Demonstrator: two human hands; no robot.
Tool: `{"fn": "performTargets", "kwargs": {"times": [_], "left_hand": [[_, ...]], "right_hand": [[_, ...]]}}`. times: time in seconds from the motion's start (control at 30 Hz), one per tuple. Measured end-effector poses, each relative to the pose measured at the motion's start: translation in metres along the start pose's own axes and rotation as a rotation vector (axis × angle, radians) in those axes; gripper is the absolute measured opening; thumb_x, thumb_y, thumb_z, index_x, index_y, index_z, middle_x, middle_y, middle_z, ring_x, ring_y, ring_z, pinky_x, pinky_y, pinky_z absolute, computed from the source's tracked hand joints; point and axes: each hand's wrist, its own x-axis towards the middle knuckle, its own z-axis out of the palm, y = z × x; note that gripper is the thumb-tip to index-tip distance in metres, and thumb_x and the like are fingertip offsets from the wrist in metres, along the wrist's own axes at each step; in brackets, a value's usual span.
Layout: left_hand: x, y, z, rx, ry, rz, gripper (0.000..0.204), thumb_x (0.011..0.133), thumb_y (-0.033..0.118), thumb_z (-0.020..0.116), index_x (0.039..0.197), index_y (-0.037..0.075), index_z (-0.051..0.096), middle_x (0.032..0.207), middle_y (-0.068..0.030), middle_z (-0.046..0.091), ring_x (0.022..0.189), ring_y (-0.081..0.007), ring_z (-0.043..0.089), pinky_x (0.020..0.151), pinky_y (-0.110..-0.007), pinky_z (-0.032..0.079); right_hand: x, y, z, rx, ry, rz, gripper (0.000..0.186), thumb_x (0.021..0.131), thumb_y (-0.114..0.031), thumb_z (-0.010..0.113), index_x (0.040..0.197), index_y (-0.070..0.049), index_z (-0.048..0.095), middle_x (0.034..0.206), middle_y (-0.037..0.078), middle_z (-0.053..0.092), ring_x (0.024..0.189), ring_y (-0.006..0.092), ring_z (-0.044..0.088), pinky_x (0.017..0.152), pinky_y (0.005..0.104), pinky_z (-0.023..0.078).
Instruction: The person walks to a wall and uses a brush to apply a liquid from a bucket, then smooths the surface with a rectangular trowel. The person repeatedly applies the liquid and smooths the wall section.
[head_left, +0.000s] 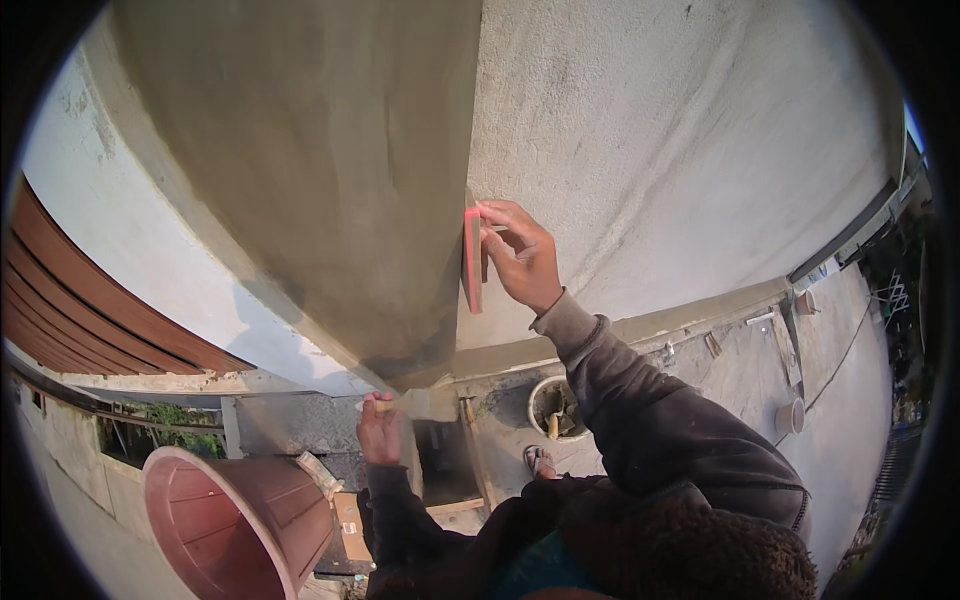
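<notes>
My right hand [518, 250] grips a red-edged hand float [472, 262], held upright against the edge where the grey, smooth render [350, 140] meets the rougher white wall [660, 140]. Lower down, my left hand [380, 433] is closed on the pale handle of a tool [425, 405] with a wide, thin blade, probably a scraper, held out near the foot of the grey render.
A big maroon plastic tub [185, 485] lies at lower left beside cardboard [353, 527]. Below the wall are a bucket [558, 390] of mortar, a dark pit [445, 460] with a wooden edge, and small pots [791, 417] on the paving. Brown slatted panels [90, 300] line the left.
</notes>
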Motion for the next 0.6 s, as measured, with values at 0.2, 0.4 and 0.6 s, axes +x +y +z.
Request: {"fn": "performTargets", "kwargs": {"times": [0.2,0.4,0.6], "left_hand": [[0.010,0.000,-0.007,-0.026,-0.065,0.011,0.018,0.100,0.027,0.060,0.109,0.011,0.057,0.102,-0.0061,0.063,0.087,-0.0163,0.059,0.073,-0.032,0.052],[0.016,-0.007,0.000,-0.045,-0.076,0.008,0.021,0.099,0.027,0.062,0.109,0.008,0.058,0.100,-0.0101,0.065,0.079,-0.0182,0.063,0.070,-0.033,0.056],[0.014,-0.002,0.000,-0.044,-0.053,0.025,0.020,0.100,0.026,0.062,0.109,0.009,0.058,0.101,-0.0100,0.065,0.076,-0.0177,0.062,0.070,-0.032,0.055]], "right_hand": [[0.089,-0.084,-0.032,0.084,0.196,-0.443,0.030,0.096,-0.003,0.063,0.126,0.002,0.063,0.122,0.017,0.061,0.098,0.0198,0.067,0.072,0.0278,0.061],[0.146,-0.124,-0.025,0.052,0.194,-0.656,0.032,0.096,-0.003,0.063,0.128,0.003,0.061,0.120,0.016,0.064,0.099,0.0185,0.067,0.077,0.0288,0.058],[0.164,-0.132,-0.018,0.102,0.289,-0.473,0.028,0.098,-0.002,0.060,0.122,0.010,0.063,0.105,0.018,0.070,0.088,0.0174,0.068,0.071,0.0284,0.057]]}}
